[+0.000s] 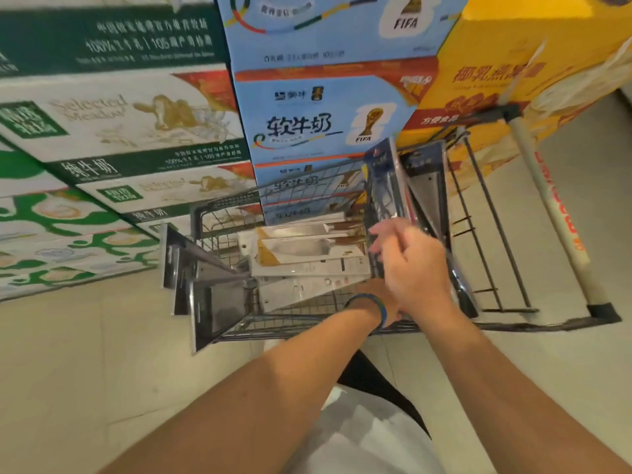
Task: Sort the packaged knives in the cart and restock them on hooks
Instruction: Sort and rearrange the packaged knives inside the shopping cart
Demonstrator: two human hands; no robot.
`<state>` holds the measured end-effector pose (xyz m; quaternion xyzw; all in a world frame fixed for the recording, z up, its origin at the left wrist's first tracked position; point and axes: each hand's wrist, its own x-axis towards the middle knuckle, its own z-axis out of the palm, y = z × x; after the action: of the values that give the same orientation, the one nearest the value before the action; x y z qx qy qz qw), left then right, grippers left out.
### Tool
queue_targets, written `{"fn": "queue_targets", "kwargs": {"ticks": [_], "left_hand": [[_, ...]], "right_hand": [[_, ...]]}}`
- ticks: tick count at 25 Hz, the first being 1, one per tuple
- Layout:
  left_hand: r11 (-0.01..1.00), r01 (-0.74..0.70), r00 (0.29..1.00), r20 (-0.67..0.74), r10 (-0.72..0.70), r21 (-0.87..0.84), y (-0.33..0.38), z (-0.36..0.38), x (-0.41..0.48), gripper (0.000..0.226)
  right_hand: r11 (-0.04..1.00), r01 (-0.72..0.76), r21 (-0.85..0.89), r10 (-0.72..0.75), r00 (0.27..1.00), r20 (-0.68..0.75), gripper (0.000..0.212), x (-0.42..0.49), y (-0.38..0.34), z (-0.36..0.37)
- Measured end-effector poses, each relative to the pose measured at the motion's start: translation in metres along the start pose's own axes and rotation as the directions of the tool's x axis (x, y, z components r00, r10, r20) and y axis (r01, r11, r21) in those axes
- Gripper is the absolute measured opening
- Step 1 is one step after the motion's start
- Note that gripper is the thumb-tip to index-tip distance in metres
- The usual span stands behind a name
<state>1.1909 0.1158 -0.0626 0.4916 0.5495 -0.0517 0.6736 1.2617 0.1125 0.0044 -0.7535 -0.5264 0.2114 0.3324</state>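
- I am reaching both arms into the wire cart (225, 200) from the lower edge of the frame. The arms are crossing toward the basket's right half.
- My right hand (413, 268) is hovering at right of centre with fingers loosely bent, right against the upright dark knife packs (384, 186). Motion blur is hiding the fingertips, so I cannot tell whether it is gripping a pack or only touching one.
- My left hand (379, 292) is sitting low behind the right one, mostly covered. I cannot tell its grip either. A blue wristband (381, 311) is showing at that wrist.
- Free room: the near part of the basket floor is showing bare wire below the packs, and the top of the basket is open.
- The white knife packs (307, 249) are lying flat in a loose stack in the middle of the basket, just left of my hands.
- The leaning dark knife packs (212, 302) are tilting out over the cart's left rim at lower left of centre.
- The cart handle (554, 213), pale with red lettering, is running down the right side of the frame, well apart from my hands.
- Stacked cartons are closing off the far side of the cart: green-and-white cartons (119, 124) at upper left, blue cartons (318, 121) at top centre and yellow cartons (496, 73) at upper right.
- The floor (85, 354) is pale tile, showing at lower left and at far right.
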Motion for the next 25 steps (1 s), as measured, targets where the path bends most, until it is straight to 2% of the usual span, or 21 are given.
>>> {"fn": "queue_targets", "kwargs": {"ticks": [2,3,5,7,8,10,12,13,16,18,20,22,25], "left_hand": [[0.994,0.064,0.997,0.039,-0.067,0.089,-0.016,-0.006,-0.001,0.034],[0.983,0.024,0.995,0.089,-0.041,0.184,-0.024,-0.01,-0.002,0.036],[0.941,-0.047,0.991,0.134,0.002,0.334,-0.036,-0.026,0.001,0.038],[0.861,-0.045,0.996,0.086,0.001,0.507,-0.057,-0.053,0.02,0.038],[0.783,0.008,0.999,0.033,-0.036,0.621,-0.072,-0.072,0.033,0.039],[0.465,0.167,0.983,-0.11,-0.147,0.869,-0.111,-0.11,0.051,0.038],[0.18,0.236,0.962,-0.203,-0.184,0.955,-0.142,-0.131,0.068,0.039],[0.104,0.237,0.961,-0.218,-0.171,0.966,-0.152,-0.132,0.076,0.04],[-0.089,0.171,0.979,-0.18,-0.097,0.981,-0.161,-0.136,0.102,0.042],[-0.241,0.214,0.975,-0.224,-0.014,0.947,-0.163,-0.147,0.117,0.055],[-0.267,0.319,0.941,-0.337,-0.021,0.909,-0.162,-0.163,0.134,0.064],[-0.235,0.378,0.908,-0.408,-0.095,0.896,-0.16,-0.167,0.147,0.057],[-0.248,0.389,0.898,-0.425,-0.113,0.887,-0.162,-0.156,0.149,0.043]], "right_hand": [[0.996,0.088,-0.028,-0.081,0.981,0.178,0.043,-0.008,-0.004,0.016],[0.996,0.085,-0.041,-0.072,0.966,0.249,0.047,-0.01,0.0,0.027],[0.997,0.031,-0.075,-0.003,0.937,0.349,0.042,-0.012,0.02,0.055],[0.987,-0.067,-0.146,0.122,0.907,0.403,0.029,-0.011,0.045,0.092],[0.969,-0.109,-0.221,0.197,0.882,0.429,0.028,-0.009,0.059,0.114],[0.924,-0.118,-0.365,0.307,0.798,0.519,0.032,-0.003,0.088,0.161],[0.868,-0.053,-0.494,0.395,0.676,0.622,0.032,0.003,0.118,0.202],[0.832,0.016,-0.554,0.423,0.626,0.655,0.031,0.005,0.134,0.22],[0.672,0.299,-0.678,0.457,0.552,0.697,0.029,0.013,0.176,0.266],[0.644,0.383,-0.662,0.487,0.461,0.742,0.035,0.014,0.195,0.291],[0.687,0.381,-0.618,0.455,0.437,0.776,0.052,0.014,0.215,0.309],[0.715,0.376,-0.589,0.393,0.481,0.784,0.07,0.012,0.235,0.314],[0.638,0.453,-0.623,0.345,0.555,0.757,0.09,0.006,0.255,0.316]]}}
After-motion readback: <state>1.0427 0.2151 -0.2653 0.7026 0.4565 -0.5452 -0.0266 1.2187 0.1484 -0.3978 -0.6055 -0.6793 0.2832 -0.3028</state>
